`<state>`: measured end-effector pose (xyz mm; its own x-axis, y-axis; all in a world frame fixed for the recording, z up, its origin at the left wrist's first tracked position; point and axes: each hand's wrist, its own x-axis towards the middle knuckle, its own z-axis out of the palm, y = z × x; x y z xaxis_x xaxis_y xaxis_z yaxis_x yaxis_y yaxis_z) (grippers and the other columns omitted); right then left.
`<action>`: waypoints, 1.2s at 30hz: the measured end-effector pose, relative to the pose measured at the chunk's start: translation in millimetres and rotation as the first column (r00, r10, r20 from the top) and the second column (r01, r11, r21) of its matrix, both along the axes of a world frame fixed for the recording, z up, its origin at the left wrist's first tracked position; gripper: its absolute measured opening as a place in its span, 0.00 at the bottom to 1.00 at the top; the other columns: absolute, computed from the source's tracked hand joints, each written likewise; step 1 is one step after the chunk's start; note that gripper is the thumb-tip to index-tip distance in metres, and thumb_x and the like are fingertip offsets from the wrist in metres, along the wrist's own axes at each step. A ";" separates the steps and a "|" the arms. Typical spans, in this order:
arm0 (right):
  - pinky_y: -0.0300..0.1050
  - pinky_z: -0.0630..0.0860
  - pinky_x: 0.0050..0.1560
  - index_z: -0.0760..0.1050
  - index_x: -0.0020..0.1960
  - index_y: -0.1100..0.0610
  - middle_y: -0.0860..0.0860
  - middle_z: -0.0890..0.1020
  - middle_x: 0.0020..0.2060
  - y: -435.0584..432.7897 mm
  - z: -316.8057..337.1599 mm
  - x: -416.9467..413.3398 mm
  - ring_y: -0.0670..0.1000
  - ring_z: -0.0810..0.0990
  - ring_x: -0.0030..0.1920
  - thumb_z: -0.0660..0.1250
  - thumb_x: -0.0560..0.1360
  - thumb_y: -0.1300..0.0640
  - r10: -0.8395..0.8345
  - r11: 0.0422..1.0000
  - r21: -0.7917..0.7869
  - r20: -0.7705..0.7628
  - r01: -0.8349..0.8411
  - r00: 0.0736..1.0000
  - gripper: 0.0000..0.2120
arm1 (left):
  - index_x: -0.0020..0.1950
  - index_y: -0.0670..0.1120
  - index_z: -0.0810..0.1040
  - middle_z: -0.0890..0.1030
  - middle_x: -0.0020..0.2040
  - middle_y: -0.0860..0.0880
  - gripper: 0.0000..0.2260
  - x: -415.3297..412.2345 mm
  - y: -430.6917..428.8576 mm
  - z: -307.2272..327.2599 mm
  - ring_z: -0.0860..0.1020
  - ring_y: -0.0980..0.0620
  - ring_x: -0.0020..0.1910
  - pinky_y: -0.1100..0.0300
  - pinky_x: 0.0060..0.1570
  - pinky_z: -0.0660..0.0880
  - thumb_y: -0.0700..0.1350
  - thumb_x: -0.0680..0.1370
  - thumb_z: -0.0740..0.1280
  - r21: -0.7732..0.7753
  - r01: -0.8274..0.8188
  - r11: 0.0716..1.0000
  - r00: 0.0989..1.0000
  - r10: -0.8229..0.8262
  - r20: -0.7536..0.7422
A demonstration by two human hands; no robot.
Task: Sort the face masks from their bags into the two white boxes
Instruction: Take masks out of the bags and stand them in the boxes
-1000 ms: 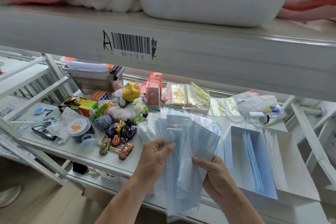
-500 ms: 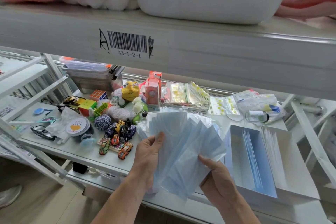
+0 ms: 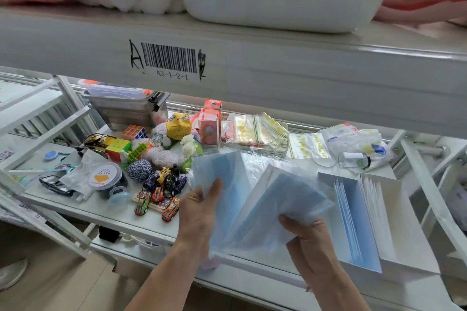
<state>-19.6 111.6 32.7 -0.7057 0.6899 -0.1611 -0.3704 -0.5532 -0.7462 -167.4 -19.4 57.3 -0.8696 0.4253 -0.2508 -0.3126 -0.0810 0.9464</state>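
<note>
A fanned bundle of light blue face masks fills the middle of the head view. My left hand [image 3: 199, 212] grips the left part of the masks [image 3: 222, 179], thumb on top. My right hand [image 3: 307, 237] holds the right stack of masks [image 3: 285, 207] from below, tilted toward the right. A crinkled clear bag [image 3: 255, 169] shows behind the gap between the two parts. To the right lies an open white box [image 3: 404, 240] with several blue masks [image 3: 347, 219] standing in its left half and white ones [image 3: 374, 199] in its right half.
The shelf's left side is crowded with toy cars [image 3: 161, 194], puzzle cubes [image 3: 118, 146], a yarn ball [image 3: 139, 169], a round tin [image 3: 104, 176] and glasses [image 3: 54, 185]. Zip bags [image 3: 255, 131] and a small bottle [image 3: 353, 160] lie behind. The upper shelf beam [image 3: 278, 76] hangs low overhead.
The mask bundle has spread apart into two parts. My right hand has swung its stack out to the right toward the box, while my left hand keeps the left part upright.
</note>
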 end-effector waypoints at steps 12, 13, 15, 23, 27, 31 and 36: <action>0.54 0.83 0.48 0.82 0.51 0.66 0.66 0.85 0.48 5.6 35.6 -5.4 0.61 0.84 0.45 0.70 0.69 0.71 0.050 0.974 0.201 0.256 -0.104 0.965 0.11 | 0.52 0.49 0.85 0.87 0.50 0.45 0.15 -3.7 4.5 -13.7 0.82 0.46 0.50 0.44 0.55 0.78 0.57 0.78 0.65 -0.029 0.121 0.992 0.990 -0.123 -0.071; 0.55 0.83 0.48 0.81 0.53 0.65 0.64 0.86 0.48 3.1 37.0 -10.2 0.61 0.85 0.46 0.70 0.71 0.72 0.029 0.964 0.244 0.302 -0.106 0.953 0.11 | 0.53 0.49 0.84 0.87 0.52 0.45 0.15 2.1 7.0 -11.2 0.83 0.47 0.53 0.44 0.59 0.78 0.56 0.79 0.63 -0.003 0.163 0.987 0.986 -0.163 -0.030; 0.59 0.83 0.49 0.78 0.56 0.63 0.61 0.86 0.47 -1.5 38.3 -19.4 0.62 0.86 0.47 0.70 0.74 0.70 -0.013 0.934 0.335 0.383 -0.125 0.924 0.12 | 0.59 0.44 0.82 0.86 0.54 0.42 0.17 11.9 11.1 -8.5 0.84 0.42 0.55 0.42 0.58 0.79 0.54 0.82 0.60 0.073 0.244 0.967 0.963 -0.251 0.101; 0.48 0.83 0.45 0.82 0.52 0.63 0.57 0.87 0.46 -8.9 54.3 -32.9 0.55 0.86 0.46 0.68 0.78 0.56 0.227 0.874 0.289 0.469 -0.391 0.853 0.10 | 0.69 0.37 0.73 0.80 0.62 0.32 0.22 10.8 3.2 -24.5 0.80 0.34 0.58 0.40 0.54 0.80 0.49 0.80 0.68 0.305 0.289 0.907 0.857 -0.387 0.340; 0.44 0.82 0.42 0.83 0.51 0.67 0.64 0.86 0.46 -3.2 50.1 -33.3 0.56 0.85 0.44 0.60 0.80 0.68 0.245 0.903 0.209 0.466 -0.375 0.850 0.12 | 0.69 0.36 0.74 0.77 0.66 0.30 0.25 4.4 -5.6 -32.6 0.76 0.31 0.64 0.34 0.63 0.73 0.52 0.79 0.68 0.358 0.237 0.903 0.850 -0.371 0.374; 0.45 0.81 0.45 0.84 0.51 0.65 0.62 0.87 0.46 -5.9 46.9 -38.2 0.55 0.85 0.44 0.62 0.80 0.64 0.252 0.868 0.260 0.504 -0.424 0.826 0.12 | 0.68 0.37 0.75 0.77 0.65 0.30 0.23 2.0 -6.2 -36.4 0.80 0.34 0.58 0.35 0.59 0.76 0.51 0.79 0.68 0.386 0.240 0.891 0.853 -0.383 0.354; 0.51 0.75 0.43 0.84 0.45 0.65 0.62 0.84 0.38 -8.4 38.1 -45.9 0.55 0.79 0.39 0.70 0.74 0.60 0.133 0.825 0.388 0.572 -0.410 0.809 0.08 | 0.66 0.36 0.77 0.79 0.63 0.31 0.20 -1.8 -6.5 -38.2 0.81 0.35 0.57 0.39 0.55 0.79 0.49 0.81 0.63 0.408 0.251 0.878 0.850 -0.402 0.341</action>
<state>-65.5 103.1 70.8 -0.7863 0.5637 -0.2527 0.2411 -0.0966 -0.9657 -169.2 -25.9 19.1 -0.5159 0.7882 -0.3355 -0.7246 -0.1925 0.6618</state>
